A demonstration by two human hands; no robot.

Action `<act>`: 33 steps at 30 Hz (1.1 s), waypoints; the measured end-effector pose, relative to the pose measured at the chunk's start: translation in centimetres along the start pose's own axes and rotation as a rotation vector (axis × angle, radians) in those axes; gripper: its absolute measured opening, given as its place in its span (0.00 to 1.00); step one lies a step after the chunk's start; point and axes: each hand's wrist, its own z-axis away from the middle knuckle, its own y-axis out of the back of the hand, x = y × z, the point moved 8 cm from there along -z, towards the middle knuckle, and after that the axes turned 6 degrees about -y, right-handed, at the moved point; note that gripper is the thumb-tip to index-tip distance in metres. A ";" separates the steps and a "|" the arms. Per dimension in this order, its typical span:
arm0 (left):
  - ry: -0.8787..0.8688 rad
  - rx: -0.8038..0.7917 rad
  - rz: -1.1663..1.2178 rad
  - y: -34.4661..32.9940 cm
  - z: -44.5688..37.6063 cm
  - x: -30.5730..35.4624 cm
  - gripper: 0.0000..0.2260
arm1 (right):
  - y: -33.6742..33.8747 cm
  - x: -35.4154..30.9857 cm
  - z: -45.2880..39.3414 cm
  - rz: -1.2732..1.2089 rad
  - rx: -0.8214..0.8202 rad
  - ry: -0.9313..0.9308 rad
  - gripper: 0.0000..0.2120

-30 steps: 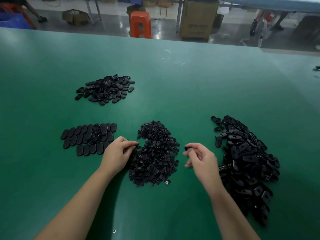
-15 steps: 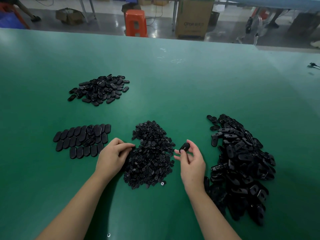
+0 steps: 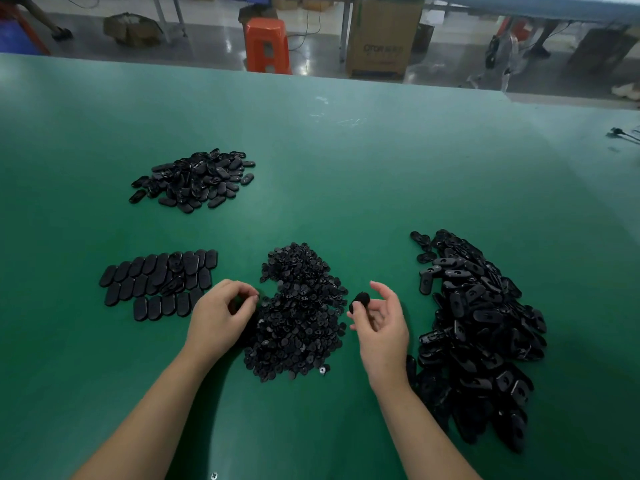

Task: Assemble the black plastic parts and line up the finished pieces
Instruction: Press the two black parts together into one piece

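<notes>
Black plastic parts sit in four groups on the green table [image 3: 346, 168], matte smooth surface. Centre of frame: heap of small parts [image 3: 298, 313], tiny roundish buttons, glossy, too many to count. Right of frame: big heap of long parts [image 3: 478, 327], flat oblong shells with a hole or slot, shiny, piled loosely, uncountable. Upper left: smaller heap of oval pieces [image 3: 197, 180], flat rounded-end tabs, jumbled. Left of centre: lined-up pieces [image 3: 159, 284], same oval shape, laid side by side in about three rows, roughly thirty, exact count unclear; a few lie crooked on top of the rows.

Left hand [image 3: 221, 317] at the left edge of the small-parts heap, fingers curled, thumb and fingertips meeting at the heap edge; something dark inside the curl, cannot tell whether it grasps a part. Right hand [image 3: 382, 323] lifted between the centre heap and the right heap, palm turned inward, thumb and forefinger pinching one black piece [image 3: 360, 301], rounded, slightly blurred; other fingers loosely spread.

One small pale-centred ring [image 3: 322, 369] at the lower edge of the centre heap. Beyond the table's far edge, top of frame: one orange plastic stool [image 3: 266, 45], one cardboard box [image 3: 381, 36], grey shiny floor.
</notes>
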 end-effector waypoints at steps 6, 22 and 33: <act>-0.005 0.000 -0.014 0.1 -0.1 0.3 0.06 | 0.3 -0.9 0.2 0.169 0.065 0.124 0.16; 0.052 0.087 0.086 0.8 0.6 0.2 0.11 | 0.2 -0.6 -0.1 0.156 0.084 0.061 0.14; 0.170 0.199 0.464 -3.6 4.0 8.2 0.09 | 0.0 -1.5 0.0 0.295 0.083 0.186 0.15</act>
